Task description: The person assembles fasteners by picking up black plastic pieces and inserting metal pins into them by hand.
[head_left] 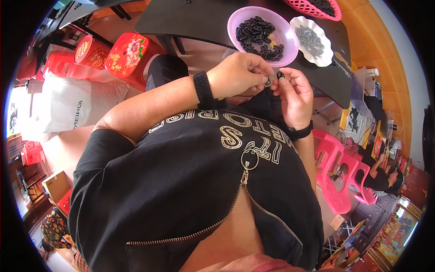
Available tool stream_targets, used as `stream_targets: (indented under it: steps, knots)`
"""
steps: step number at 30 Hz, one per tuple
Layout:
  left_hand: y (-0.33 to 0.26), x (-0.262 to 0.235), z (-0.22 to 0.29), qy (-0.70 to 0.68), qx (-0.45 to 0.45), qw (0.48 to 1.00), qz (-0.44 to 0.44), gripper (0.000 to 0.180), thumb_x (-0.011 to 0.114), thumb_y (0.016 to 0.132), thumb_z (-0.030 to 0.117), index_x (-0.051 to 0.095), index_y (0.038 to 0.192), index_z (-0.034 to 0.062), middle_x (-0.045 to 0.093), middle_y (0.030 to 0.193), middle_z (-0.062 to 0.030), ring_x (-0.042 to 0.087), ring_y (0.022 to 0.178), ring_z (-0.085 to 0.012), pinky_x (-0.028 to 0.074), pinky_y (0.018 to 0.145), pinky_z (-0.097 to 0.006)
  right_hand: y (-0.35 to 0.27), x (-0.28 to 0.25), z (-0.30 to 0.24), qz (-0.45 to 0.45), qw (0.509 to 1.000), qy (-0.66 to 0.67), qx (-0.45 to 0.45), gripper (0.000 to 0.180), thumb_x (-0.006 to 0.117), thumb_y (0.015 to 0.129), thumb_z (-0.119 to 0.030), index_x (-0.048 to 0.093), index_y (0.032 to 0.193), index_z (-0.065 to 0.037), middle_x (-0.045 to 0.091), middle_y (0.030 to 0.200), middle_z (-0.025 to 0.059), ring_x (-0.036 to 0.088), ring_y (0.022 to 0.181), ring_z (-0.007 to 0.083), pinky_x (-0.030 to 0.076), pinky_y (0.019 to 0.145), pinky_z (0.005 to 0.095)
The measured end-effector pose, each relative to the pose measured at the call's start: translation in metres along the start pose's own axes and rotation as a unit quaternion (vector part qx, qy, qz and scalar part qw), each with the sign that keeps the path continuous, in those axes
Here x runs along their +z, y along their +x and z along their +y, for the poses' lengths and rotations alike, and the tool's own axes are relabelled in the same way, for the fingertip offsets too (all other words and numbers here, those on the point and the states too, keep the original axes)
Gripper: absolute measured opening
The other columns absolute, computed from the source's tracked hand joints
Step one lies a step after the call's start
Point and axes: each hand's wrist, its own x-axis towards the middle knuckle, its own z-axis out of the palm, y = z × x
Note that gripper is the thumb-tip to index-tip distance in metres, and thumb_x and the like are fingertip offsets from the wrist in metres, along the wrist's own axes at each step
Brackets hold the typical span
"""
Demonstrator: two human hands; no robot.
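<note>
My left hand [240,76], with a black band on its wrist, pinches a small dark part with a pale metallic spot [268,82] between thumb and fingertips. Close beside it, my right hand [295,97] grips a small black plastic piece [280,75] between thumb and forefinger. A thin pale bit shows between the two parts; whether they touch I cannot tell. Just beyond my hands stands a lilac bowl [232,28] holding many black link-shaped pieces [260,34]. To its right is a white scalloped dish [322,58] with small clear or silvery pieces [310,41].
The dark table [195,20] carries the bowls and a pink basket [337,13] of black pieces at its far edge. Red stools [129,54] and a white sack [68,104] stand left. Pink chairs [333,181] are at right, with another person [378,174] beyond.
</note>
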Motion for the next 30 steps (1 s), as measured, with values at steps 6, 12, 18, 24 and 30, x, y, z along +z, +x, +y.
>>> stream_targets:
  steps: [6,12,18,24,30]
  knots:
    - [0.001,-0.001,0.000,0.015,0.021,0.999,0.021,0.024,0.055,0.090,0.000,0.057,0.114,-0.0041,0.064,0.091,-0.0047,0.059,0.076,-0.0076,0.051,0.073,-0.021,0.003,0.001,0.007,0.009,1.000,0.000,0.004,0.020,0.057,0.093,-0.003,0.062,0.111,0.001,0.067,0.091,0.0064,0.063,0.077,0.0099,0.049,0.067,0.0214]
    - [0.004,-0.001,-0.005,-0.029,0.044,0.998,0.047,0.022,0.060,0.087,0.001,0.059,0.108,-0.0042,0.065,0.085,-0.0051,0.061,0.074,-0.0076,0.051,0.067,-0.021,0.008,0.007,0.009,0.025,0.999,0.026,0.023,0.020,0.057,0.093,-0.002,0.062,0.112,0.002,0.067,0.090,0.0063,0.063,0.076,0.0102,0.050,0.067,0.0218]
    - [0.007,-0.003,-0.009,-0.012,0.032,0.997,0.072,0.021,0.061,0.085,0.001,0.062,0.105,-0.0029,0.065,0.084,-0.0035,0.061,0.075,-0.0071,0.050,0.068,-0.021,0.012,0.010,0.011,0.058,0.998,0.026,0.010,0.019,0.058,0.092,-0.002,0.063,0.110,0.003,0.068,0.090,0.0073,0.064,0.076,0.0107,0.051,0.067,0.0224]
    - [0.007,-0.003,-0.005,-0.002,0.021,0.997,0.073,0.023,0.055,0.092,0.000,0.057,0.114,-0.0039,0.064,0.093,-0.0052,0.064,0.083,-0.0090,0.053,0.079,-0.021,0.013,0.011,0.013,0.061,0.998,0.031,0.011,0.019,0.059,0.091,0.000,0.062,0.110,0.003,0.068,0.089,0.0073,0.063,0.074,0.0103,0.051,0.068,0.0226]
    - [0.007,0.000,-0.004,-0.024,0.000,0.996,0.082,0.021,0.055,0.092,0.001,0.058,0.112,-0.0036,0.065,0.093,-0.0057,0.064,0.082,-0.0088,0.054,0.078,-0.021,0.013,0.011,0.014,0.063,0.998,0.018,-0.002,0.020,0.060,0.091,-0.001,0.063,0.110,0.002,0.068,0.089,0.0067,0.062,0.074,0.0101,0.050,0.068,0.0226]
